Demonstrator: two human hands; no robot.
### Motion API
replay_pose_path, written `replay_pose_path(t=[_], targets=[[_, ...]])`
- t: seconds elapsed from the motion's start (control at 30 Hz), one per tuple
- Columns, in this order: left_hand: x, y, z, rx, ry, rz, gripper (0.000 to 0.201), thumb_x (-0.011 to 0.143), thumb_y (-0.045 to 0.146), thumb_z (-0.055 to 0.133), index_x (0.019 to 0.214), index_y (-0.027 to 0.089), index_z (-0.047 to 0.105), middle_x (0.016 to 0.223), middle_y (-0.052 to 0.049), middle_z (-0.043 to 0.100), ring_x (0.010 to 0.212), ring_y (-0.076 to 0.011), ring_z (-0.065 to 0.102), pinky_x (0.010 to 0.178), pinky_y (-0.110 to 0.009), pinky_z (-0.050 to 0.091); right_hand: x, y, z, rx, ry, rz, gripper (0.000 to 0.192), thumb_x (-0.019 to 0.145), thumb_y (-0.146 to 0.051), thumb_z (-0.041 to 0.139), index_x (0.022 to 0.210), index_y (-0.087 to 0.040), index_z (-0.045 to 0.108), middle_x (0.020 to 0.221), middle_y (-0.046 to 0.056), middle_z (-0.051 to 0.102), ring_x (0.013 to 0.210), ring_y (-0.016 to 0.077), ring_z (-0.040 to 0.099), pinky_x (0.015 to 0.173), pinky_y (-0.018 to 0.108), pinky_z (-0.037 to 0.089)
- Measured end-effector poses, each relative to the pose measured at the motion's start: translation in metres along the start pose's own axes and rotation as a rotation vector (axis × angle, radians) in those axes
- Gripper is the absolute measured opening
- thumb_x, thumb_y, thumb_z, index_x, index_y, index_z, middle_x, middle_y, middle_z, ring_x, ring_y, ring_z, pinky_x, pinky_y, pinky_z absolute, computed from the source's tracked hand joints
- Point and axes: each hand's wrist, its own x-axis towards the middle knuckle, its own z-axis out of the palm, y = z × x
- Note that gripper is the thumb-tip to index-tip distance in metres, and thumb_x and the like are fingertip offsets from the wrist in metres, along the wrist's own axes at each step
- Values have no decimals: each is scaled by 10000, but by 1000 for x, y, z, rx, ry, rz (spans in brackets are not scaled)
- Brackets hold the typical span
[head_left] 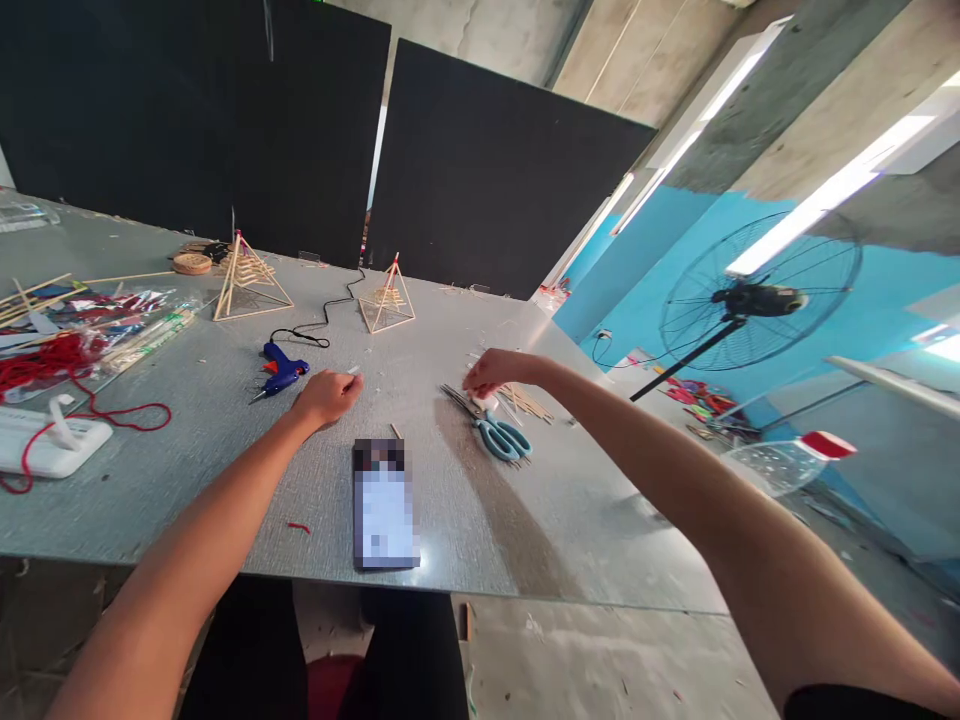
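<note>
My left hand (328, 397) rests on the table with its fingers curled closed. A small whitish bit (354, 370) shows by its fingertips; whether it is held I cannot tell. My right hand (491, 372) is bent downward, fingers pinched together, just above a pair of scissors (504, 440) with blue-green handles. What is in that pinch, if anything, is hidden. Thin wooden sticks (529, 402) lie beside and partly behind this hand. Left of my left hand is a blue glue gun (282, 368). A phone (385, 505) lies nearer to me, its screen lit.
Two stick pyramids, a larger one (251, 280) and a smaller one (388, 300), stand toward the back. At left are bagged materials (142, 320), red yarn (52, 365) and a white device (56, 445). Black panels (495, 170) rise behind; a large fan (761, 298) stands at right.
</note>
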Motion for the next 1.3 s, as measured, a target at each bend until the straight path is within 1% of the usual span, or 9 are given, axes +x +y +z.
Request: replay_pose_path(t=[0.17, 0.33, 0.47, 0.57, 0.8, 0.9, 1.0, 1.17, 1.3], targets=[[-2, 7, -11, 4, 1, -11, 603, 1036, 517, 316, 609, 223, 625, 644, -99, 716, 651, -208, 616, 658, -355, 260, 13, -59, 26, 123, -286, -21, 390, 1020, -408, 677, 1334, -183, 628, 1346, 102, 659, 1150, 246, 686, 972, 469, 613], [-7, 11, -12, 0, 6, -7, 591, 1031, 505, 331, 613, 222, 638, 645, -114, 719, 671, -220, 630, 655, -357, 262, 7, -89, 41, 114, -338, 43, 370, 1028, -409, 665, 1328, -195, 634, 1357, 103, 655, 1151, 240, 683, 979, 463, 610], [-6, 9, -7, -16, 3, 4, 601, 1032, 518, 328, 632, 215, 660, 671, -123, 731, 649, -212, 610, 650, -361, 245, -6, -86, 36, 62, -227, 140, 369, 1027, -409, 666, 1326, -194, 636, 1355, 102, 656, 1151, 242, 684, 978, 462, 611], [-4, 8, -6, -22, 4, 14, 606, 1031, 518, 328, 644, 207, 675, 686, -129, 738, 637, -206, 596, 649, -364, 229, -23, -81, 40, 49, -43, 170, 357, 1030, -412, 660, 1316, -198, 644, 1358, 101, 656, 1151, 241, 682, 982, 455, 609], [-2, 7, -3, 4, 27, 15, 591, 1029, 511, 354, 662, 210, 706, 689, -126, 746, 632, -209, 597, 648, -367, 225, -69, -68, 91, 113, 502, 128, 361, 1035, -424, 651, 1313, -194, 638, 1309, 95, 674, 1101, 226, 695, 951, 442, 616], [-2, 7, -3, 30, 24, 12, 619, 1037, 518, 333, 658, 205, 709, 672, -128, 742, 613, -203, 584, 646, -369, 235, -77, -58, 106, 169, 622, 17, 362, 1095, -406, 488, 1323, -163, 628, 1040, 79, 734, 892, 188, 700, 849, 370, 606], [-3, 8, -3, 52, 4, 20, 628, 1038, 520, 333, 648, 202, 708, 672, -129, 746, 593, -192, 560, 650, -368, 253, -75, -50, 117, 219, 687, -152, 450, 1096, -349, 330, 1444, -158, 541, 979, 101, 744, 897, 219, 685, 842, 377, 586], [-3, 10, -2, 78, -10, 18, 623, 1036, 510, 336, 608, 197, 663, 674, -134, 741, 553, -167, 475, 646, -372, 234, -67, -63, 146, 244, 579, -546, 550, 934, -309, 597, 1477, -282, 514, 1402, 92, 675, 1313, 302, 575, 1108, 536, 508], [-3, 15, -7, 93, -13, 13, 617, 1032, 504, 343, 587, 195, 638, 625, -119, 709, 535, -155, 422, 647, -377, 211, -71, -79, 155, 265, 548, -660, 592, 928, -263, 583, 1509, -263, 467, 1349, 108, 696, 1280, 321, 572, 1128, 572, 482]])
